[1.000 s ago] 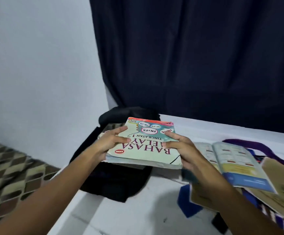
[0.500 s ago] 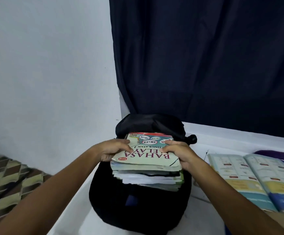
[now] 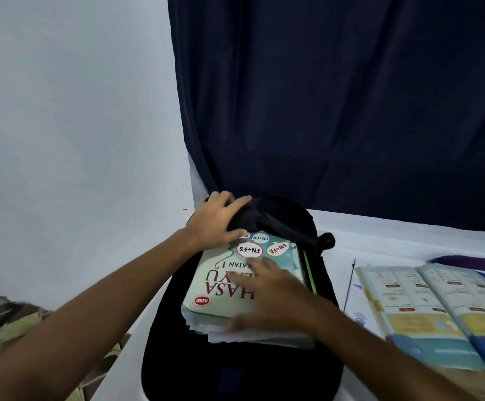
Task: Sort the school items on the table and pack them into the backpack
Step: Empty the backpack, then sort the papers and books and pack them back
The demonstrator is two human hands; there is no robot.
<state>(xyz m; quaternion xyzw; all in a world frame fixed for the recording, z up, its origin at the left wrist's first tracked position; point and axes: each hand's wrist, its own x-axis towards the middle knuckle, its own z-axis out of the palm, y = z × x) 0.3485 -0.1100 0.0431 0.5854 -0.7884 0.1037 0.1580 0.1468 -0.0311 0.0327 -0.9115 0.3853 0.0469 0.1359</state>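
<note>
A black backpack point(image 3: 235, 369) lies flat on the white table point(image 3: 394, 235), its mouth toward the curtain. A stack of books sticks out of the mouth, topped by a pale green textbook point(image 3: 221, 287) with red lettering. My left hand point(image 3: 216, 219) grips the black flap point(image 3: 276, 215) of the backpack at the top edge of the stack. My right hand point(image 3: 273, 296) lies flat on the textbook's cover, fingers spread, thumb along the stack's near edge. The far ends of the books are hidden under the flap.
An open blue-and-yellow workbook point(image 3: 432, 311) lies on the table right of the backpack, with a purple strap point(image 3: 472, 261) behind it. A dark curtain point(image 3: 336, 105) hangs behind the table, a white wall point(image 3: 70, 117) stands left, and patterned floor point(image 3: 1, 322) shows below.
My left hand left the textbook's side and took hold of the backpack flap. My right hand shifted from the book's edge onto its cover. The stack sits deeper in the backpack.
</note>
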